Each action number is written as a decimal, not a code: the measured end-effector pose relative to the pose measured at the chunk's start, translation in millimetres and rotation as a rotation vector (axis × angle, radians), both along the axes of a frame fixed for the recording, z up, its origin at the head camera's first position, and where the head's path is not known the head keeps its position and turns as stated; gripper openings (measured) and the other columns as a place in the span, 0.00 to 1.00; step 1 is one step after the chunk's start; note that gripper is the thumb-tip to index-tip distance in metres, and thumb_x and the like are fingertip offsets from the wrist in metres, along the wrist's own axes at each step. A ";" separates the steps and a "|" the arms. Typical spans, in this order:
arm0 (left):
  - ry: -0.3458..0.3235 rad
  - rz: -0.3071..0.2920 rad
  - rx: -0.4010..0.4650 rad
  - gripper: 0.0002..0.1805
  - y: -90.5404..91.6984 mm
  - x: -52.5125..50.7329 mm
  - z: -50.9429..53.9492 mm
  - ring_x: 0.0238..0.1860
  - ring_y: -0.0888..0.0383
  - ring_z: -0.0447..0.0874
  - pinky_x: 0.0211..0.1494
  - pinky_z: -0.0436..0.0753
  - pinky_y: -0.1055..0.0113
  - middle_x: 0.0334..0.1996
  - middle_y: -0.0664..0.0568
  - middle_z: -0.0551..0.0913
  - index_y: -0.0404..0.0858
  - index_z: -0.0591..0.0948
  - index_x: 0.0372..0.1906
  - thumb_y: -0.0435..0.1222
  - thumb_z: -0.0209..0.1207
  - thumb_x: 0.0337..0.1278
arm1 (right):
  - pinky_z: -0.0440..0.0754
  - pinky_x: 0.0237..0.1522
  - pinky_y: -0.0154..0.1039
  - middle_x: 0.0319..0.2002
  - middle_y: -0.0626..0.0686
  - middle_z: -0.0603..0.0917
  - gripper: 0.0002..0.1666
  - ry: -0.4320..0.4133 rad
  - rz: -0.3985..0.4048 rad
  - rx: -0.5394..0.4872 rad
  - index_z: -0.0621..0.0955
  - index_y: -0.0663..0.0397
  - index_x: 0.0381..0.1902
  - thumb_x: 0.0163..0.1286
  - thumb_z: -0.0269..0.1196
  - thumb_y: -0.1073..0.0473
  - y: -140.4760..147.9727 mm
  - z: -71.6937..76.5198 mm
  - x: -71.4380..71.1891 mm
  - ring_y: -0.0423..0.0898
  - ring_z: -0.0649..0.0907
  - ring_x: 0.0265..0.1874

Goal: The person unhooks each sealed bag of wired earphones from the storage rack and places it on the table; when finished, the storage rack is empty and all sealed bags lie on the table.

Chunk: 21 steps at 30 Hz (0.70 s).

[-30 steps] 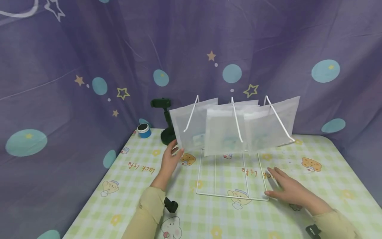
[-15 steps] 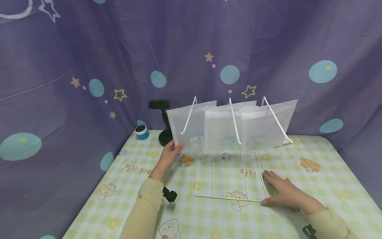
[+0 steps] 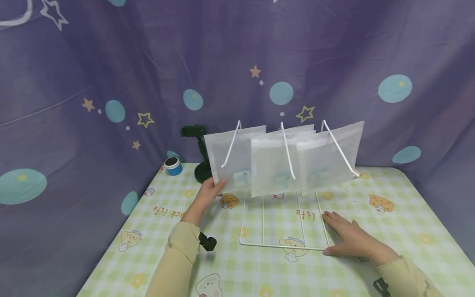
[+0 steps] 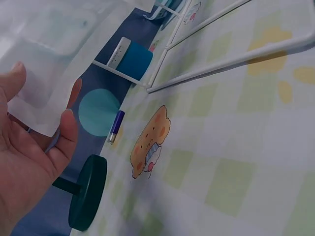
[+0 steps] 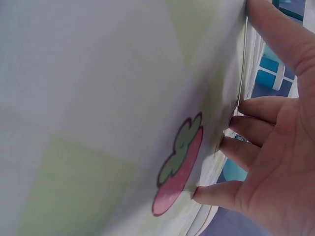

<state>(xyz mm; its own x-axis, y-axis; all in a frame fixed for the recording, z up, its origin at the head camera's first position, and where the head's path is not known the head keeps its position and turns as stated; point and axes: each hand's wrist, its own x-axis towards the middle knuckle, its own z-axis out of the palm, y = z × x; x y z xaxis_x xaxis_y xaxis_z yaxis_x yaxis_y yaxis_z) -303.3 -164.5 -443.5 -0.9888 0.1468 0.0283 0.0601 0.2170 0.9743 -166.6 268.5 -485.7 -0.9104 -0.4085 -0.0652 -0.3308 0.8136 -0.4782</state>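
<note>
A white wire rack (image 3: 282, 246) stands on the table, frosted plastic bags hanging from its prongs. Pale blue-green contents show faintly through them. My left hand (image 3: 205, 197) holds the lower left corner of the leftmost frosted bag (image 3: 231, 161). In the left wrist view the thumb (image 4: 15, 81) lies in front of that bag and the fingers partly behind it. At the right side of the rack's base, my right hand (image 3: 350, 236) rests with fingers spread and fairly straight, thumb by the front corner. The right wrist view shows its fingertips (image 5: 231, 147) down at the tabletop.
Behind the left hand stands a dark green stand (image 3: 202, 171) with a round base. A blue jar (image 3: 173, 166) with a dark top sits at the back left, and a small blue stick (image 4: 116, 126) lies near the edge. A purple curtain (image 3: 156, 62) hangs behind the checked table (image 3: 230, 272).
My left hand has gone from beside the leftmost bag to holding its lower corner. The right hand has come in against the rack's right side. The view has shifted slightly.
</note>
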 end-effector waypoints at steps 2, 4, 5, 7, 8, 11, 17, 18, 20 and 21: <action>0.020 0.010 -0.011 0.19 -2.0 2.5 -0.5 0.36 0.62 0.80 0.46 0.81 0.52 0.41 0.43 0.85 0.25 0.78 0.51 0.39 0.54 0.71 | 0.52 0.52 0.83 0.71 0.68 0.61 0.65 0.008 0.002 0.009 0.63 0.67 0.71 0.47 0.71 0.30 -0.5 -0.2 -0.6 0.71 0.58 0.69; 0.043 0.019 -0.010 0.18 -3.5 5.3 -1.5 0.31 0.62 0.79 0.44 0.81 0.54 0.35 0.45 0.86 0.24 0.78 0.48 0.38 0.53 0.72 | 0.52 0.51 0.83 0.71 0.68 0.61 0.65 0.016 0.004 0.017 0.63 0.67 0.71 0.47 0.71 0.30 -0.9 -0.6 -0.7 0.71 0.59 0.69; 0.062 0.030 -0.010 0.18 -4.7 4.0 -6.2 0.30 0.62 0.79 0.42 0.81 0.58 0.34 0.46 0.86 0.24 0.78 0.47 0.39 0.53 0.72 | 0.52 0.51 0.83 0.71 0.68 0.61 0.65 0.017 0.002 0.019 0.63 0.67 0.71 0.47 0.71 0.30 -1.0 -0.8 -0.6 0.71 0.59 0.69; 0.072 0.039 0.008 0.18 -5.4 7.4 -6.5 0.30 0.62 0.81 0.41 0.81 0.63 0.34 0.44 0.86 0.24 0.78 0.47 0.38 0.52 0.72 | 0.53 0.51 0.83 0.71 0.68 0.61 0.65 0.019 -0.001 0.021 0.63 0.67 0.71 0.46 0.71 0.30 -1.1 -1.0 -0.3 0.71 0.59 0.69; 0.079 0.046 0.016 0.18 -5.5 9.8 -6.1 0.31 0.62 0.82 0.41 0.80 0.65 0.36 0.42 0.86 0.23 0.78 0.47 0.38 0.52 0.72 | 0.53 0.51 0.83 0.71 0.68 0.61 0.65 0.020 -0.002 0.022 0.63 0.67 0.71 0.46 0.71 0.30 -1.1 -1.2 -0.2 0.71 0.59 0.68; 0.087 0.037 0.048 0.19 -5.7 17.0 -4.2 0.36 0.59 0.85 0.44 0.83 0.63 0.42 0.36 0.85 0.22 0.77 0.50 0.37 0.50 0.73 | 0.53 0.52 0.82 0.71 0.68 0.61 0.65 0.015 -0.005 0.018 0.63 0.66 0.71 0.47 0.71 0.30 -0.9 -1.2 0.2 0.71 0.59 0.69; 0.091 0.018 0.120 0.18 -6.2 33.7 1.1 0.36 0.53 0.86 0.39 0.86 0.57 0.44 0.32 0.83 0.21 0.75 0.53 0.35 0.50 0.74 | 0.53 0.52 0.82 0.71 0.68 0.61 0.65 0.017 0.003 0.014 0.63 0.66 0.71 0.47 0.71 0.30 -0.4 -1.2 0.0 0.71 0.59 0.68; 0.094 0.015 0.132 0.18 -6.6 36.3 1.8 0.35 0.53 0.86 0.38 0.86 0.58 0.44 0.32 0.82 0.22 0.75 0.54 0.35 0.49 0.74 | 0.53 0.52 0.82 0.71 0.68 0.61 0.65 0.018 0.003 0.014 0.63 0.66 0.71 0.47 0.71 0.30 -0.5 -0.9 0.0 0.71 0.59 0.68; 0.109 0.005 0.147 0.18 -7.5 42.0 2.5 0.33 0.55 0.86 0.35 0.86 0.60 0.44 0.33 0.82 0.22 0.75 0.55 0.36 0.49 0.74 | 0.53 0.52 0.82 0.71 0.68 0.61 0.65 0.019 0.003 0.016 0.63 0.66 0.71 0.47 0.71 0.30 -0.5 -0.5 0.0 0.71 0.59 0.68; 0.112 -0.003 0.157 0.18 -7.9 44.7 2.7 0.33 0.55 0.86 0.34 0.86 0.60 0.44 0.34 0.82 0.23 0.74 0.55 0.35 0.49 0.74 | 0.53 0.52 0.82 0.71 0.68 0.61 0.65 0.021 0.003 0.018 0.63 0.66 0.71 0.47 0.71 0.29 -0.4 -0.4 0.1 0.71 0.59 0.68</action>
<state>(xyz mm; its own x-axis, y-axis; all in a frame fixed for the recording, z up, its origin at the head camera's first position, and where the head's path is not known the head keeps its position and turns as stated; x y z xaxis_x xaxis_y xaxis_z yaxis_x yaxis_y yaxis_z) -258.6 -172.4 -440.8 -0.9776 0.1352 0.1611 0.1707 0.0626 0.9833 -166.5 268.0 -486.1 -0.9105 -0.4100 -0.0532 -0.3430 0.8209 -0.4566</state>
